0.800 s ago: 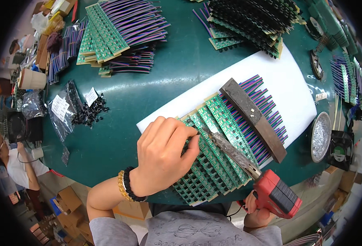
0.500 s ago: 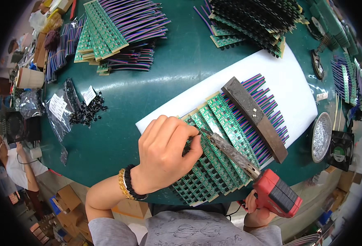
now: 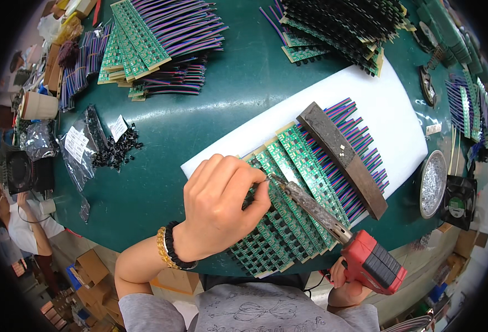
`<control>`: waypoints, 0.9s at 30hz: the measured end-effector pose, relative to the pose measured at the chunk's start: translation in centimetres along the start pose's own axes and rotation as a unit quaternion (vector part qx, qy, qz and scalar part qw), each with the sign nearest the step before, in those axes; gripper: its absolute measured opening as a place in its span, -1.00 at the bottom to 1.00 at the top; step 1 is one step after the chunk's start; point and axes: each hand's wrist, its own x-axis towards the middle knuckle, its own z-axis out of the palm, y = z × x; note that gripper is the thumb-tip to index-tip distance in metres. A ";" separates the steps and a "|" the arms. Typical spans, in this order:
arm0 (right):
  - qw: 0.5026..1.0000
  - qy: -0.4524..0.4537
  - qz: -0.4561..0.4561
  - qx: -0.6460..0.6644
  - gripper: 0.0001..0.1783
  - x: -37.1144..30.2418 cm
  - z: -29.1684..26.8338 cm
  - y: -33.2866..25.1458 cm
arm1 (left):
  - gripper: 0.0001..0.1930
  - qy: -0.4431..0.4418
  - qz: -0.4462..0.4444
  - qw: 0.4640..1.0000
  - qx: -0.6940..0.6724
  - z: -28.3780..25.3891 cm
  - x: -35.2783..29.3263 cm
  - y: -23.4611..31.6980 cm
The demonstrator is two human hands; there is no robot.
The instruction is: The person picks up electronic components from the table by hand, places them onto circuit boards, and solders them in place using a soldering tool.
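My right hand [image 3: 346,281] grips the red handle of a soldering gun [image 3: 374,262] at the lower right. Its worn metal barrel slants up and left, the tip at the fingertips of my left hand [image 3: 219,202]. That hand is pinched closed over the boards; what it holds, if anything, is too small to make out. Beneath both lie overlapping green circuit boards [image 3: 306,161], with rows of small black parts on the nearer ones. A dark bar [image 3: 343,159] lies across their coloured wires [image 3: 372,157]. White foam [image 3: 401,122] supports them.
Wired boards [image 3: 139,41] are stacked at the far left, more boards with black parts [image 3: 343,30] at the far right. Loose black parts [image 3: 119,150] lie by a plastic bag [image 3: 78,149]. A round dish [image 3: 433,184] and small fan [image 3: 458,203] stand right. Another person [image 3: 25,224] sits left.
My left hand has shifted very slightly left, still pinched by the iron's tip. The soldering gun and boards look nearly the same.
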 end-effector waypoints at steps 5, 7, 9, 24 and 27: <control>1.000 -0.014 -0.012 -0.011 -0.25 0.2 0.1 0.1 | -0.78 -0.013 -0.008 1.000 0.005 -0.3 0.0 0.2; 1.000 -0.003 -0.012 -0.013 -0.26 0.3 0.2 0.3 | -0.79 -0.015 -0.011 1.000 0.005 -0.3 0.1 0.2; 0.998 -0.007 -0.051 0.023 -0.26 0.4 0.4 0.4 | -0.79 -0.017 -0.013 1.000 0.004 -0.3 0.1 0.2; 0.999 0.033 0.013 -0.014 -0.26 1.1 1.5 -0.8 | -0.82 0.002 -0.002 1.000 -0.025 0.1 0.2 -0.2; 1.000 0.009 0.014 0.000 -0.26 0.8 0.8 -0.5 | -0.82 -0.001 -0.004 1.000 -0.027 0.0 0.2 -0.1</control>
